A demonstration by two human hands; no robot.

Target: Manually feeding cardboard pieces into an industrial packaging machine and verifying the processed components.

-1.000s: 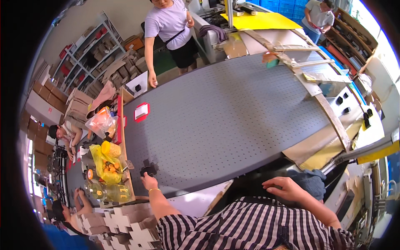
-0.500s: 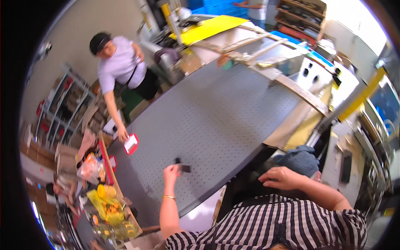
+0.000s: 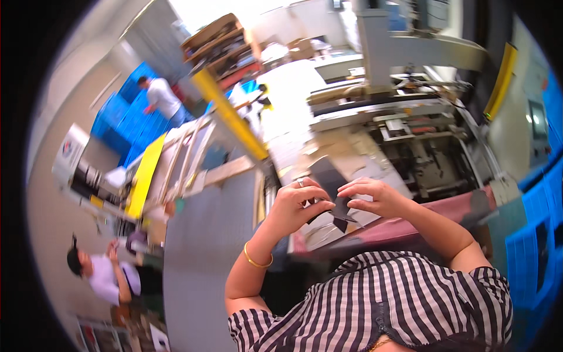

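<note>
My left hand (image 3: 300,205), with a ring and a gold bracelet, is closed in a pinch on a thin black piece (image 3: 340,224) whose end sticks out below the fingertips. Beside it my right hand (image 3: 378,198) reaches in with fingers stretched and apart. Between the two hands a larger flat dark grey sheet (image 3: 327,173) shows, slanting upward. Whether the right fingertips touch any of the dark material cannot be made out. Underneath lies a worktop (image 3: 378,170) covered in pale, worn board.
A grey perforated table (image 3: 205,246) extends to the left. Beyond the worktop stands a machine with metal rails (image 3: 352,120). A yellow post (image 3: 229,114) rises ahead. Pink cloth (image 3: 434,214) lines the near edge. Blue crates (image 3: 533,229) stand right; two people are at the left.
My view and body have turned right, from the perforated table to the worktop by the machine. My left hand has carried the black piece over, and my right hand has come in beside it.
</note>
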